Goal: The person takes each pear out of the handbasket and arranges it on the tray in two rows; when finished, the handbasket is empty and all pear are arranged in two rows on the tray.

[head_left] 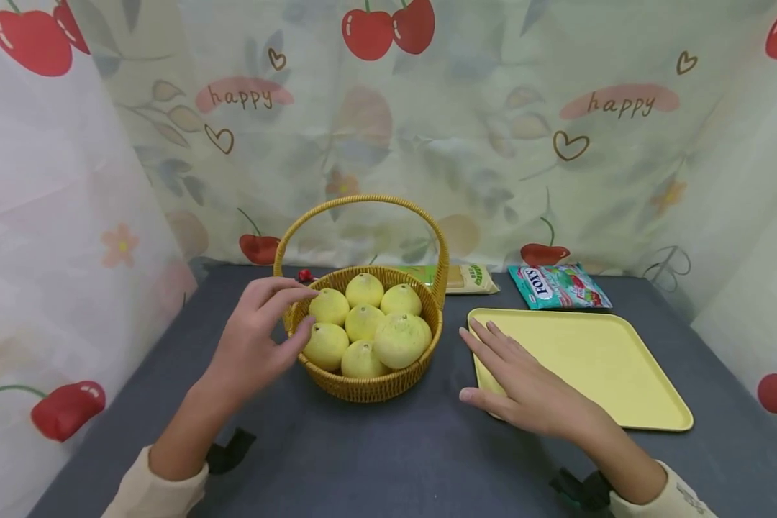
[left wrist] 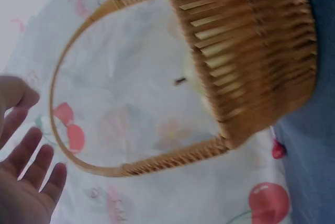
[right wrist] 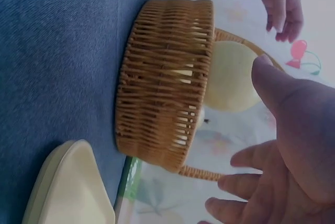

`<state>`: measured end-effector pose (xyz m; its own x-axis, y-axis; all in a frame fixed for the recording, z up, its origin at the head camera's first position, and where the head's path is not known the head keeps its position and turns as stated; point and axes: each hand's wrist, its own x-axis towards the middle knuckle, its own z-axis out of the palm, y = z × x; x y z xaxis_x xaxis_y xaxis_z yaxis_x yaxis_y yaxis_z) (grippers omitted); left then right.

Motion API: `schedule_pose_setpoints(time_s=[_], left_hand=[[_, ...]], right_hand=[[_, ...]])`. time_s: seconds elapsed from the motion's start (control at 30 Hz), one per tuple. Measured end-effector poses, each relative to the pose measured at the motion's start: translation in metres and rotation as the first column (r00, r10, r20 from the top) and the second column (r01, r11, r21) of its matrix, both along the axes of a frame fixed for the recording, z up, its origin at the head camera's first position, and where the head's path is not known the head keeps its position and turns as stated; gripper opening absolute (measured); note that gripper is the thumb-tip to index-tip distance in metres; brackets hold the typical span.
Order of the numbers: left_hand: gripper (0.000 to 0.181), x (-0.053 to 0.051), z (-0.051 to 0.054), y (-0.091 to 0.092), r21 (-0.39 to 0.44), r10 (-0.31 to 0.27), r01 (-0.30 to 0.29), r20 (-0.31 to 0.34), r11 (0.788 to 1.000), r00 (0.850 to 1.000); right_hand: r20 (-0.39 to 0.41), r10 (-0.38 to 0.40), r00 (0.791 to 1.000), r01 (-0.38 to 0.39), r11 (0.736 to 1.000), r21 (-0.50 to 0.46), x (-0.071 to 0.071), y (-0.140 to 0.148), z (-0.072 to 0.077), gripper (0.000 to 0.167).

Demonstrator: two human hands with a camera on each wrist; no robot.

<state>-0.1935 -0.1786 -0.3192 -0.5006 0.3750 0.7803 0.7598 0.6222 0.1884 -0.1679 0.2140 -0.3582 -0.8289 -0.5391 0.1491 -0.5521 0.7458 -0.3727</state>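
On a dark counter, a yellow tray; at nine o'clock from it, a wicker basket, spanned nine-to-three by its handle. Sits at three o'clock from the nearer left hand, at ten from the right hand. With left fingers loosely curved, right fingers outstretched, gripping nothing. In the basket, yellow fruit.
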Motion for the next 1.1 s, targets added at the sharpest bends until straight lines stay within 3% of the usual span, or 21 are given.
schedule_pose_setpoints(time_s=[0.13, 0.27, 0.4, 0.63, 0.93, 1.1], left_hand=[[0.038, -0.009, -0.005, -0.003, 0.192, 0.059, -0.044, -0.073, 0.980, 0.996], [0.050, -0.018, -0.011, -0.009, 0.290, 0.118, -0.101, -0.042, 0.952, 0.992], [0.065, -0.028, -0.019, -0.015, 0.306, 0.152, -0.159, 0.048, 0.939, 0.987], [0.070, -0.043, -0.037, -0.018, 0.349, 0.122, -0.195, 0.220, 0.917, 0.968], [0.069, -0.054, -0.055, -0.024, 0.326, 0.049, -0.211, 0.440, 0.922, 0.897], [0.056, -0.058, -0.062, -0.024, 0.314, 0.015, -0.181, 0.467, 0.932, 0.884]], right_hand=[[0.011, 0.007, 1.000, -0.007, 1.000, -0.025, -0.005, -0.008, 0.002, 0.092], [0.010, 0.019, 1.000, -0.018, 0.999, -0.041, -0.009, -0.017, 0.005, 0.093], [-0.001, 0.026, 1.000, -0.026, 0.998, -0.060, -0.014, -0.027, 0.007, 0.091], [-0.021, 0.050, 0.999, -0.052, 0.992, -0.115, -0.022, -0.040, 0.008, 0.089], [-0.045, 0.060, 0.997, -0.068, 0.979, -0.191, -0.032, -0.055, 0.006, 0.089], [-0.056, 0.067, 0.996, -0.077, 0.974, -0.215, -0.036, -0.062, 0.004, 0.087]])
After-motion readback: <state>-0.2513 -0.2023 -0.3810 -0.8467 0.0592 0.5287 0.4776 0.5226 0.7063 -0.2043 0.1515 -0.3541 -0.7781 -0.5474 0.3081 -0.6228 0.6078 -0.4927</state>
